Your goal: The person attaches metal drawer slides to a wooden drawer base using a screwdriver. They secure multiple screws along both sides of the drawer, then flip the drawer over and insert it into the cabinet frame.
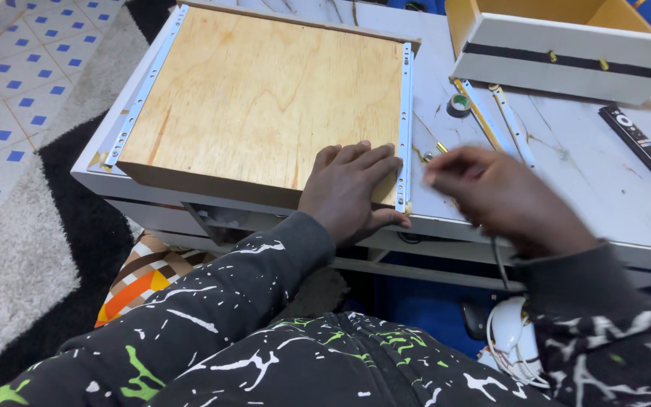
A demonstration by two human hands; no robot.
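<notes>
Two hands work at an upturned plywood drawer [265, 98]. The left hand [352, 192] lies flat, fingers spread, on its near right corner beside the white metal runner [405, 113]. The right hand [502, 197] hovers just right, blurred, fingers seemingly pinched together. The drawer rests on a white marbled table [589, 173] over patterned rug and tiled floor.

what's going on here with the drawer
A person has a drawer lying bottom-up on a white table. The left hand presses flat on its near right corner, beside the metal slide rail. The right hand hovers blurred just right of it, fingers pinched. Loose rails and a second drawer lie further back.
</notes>
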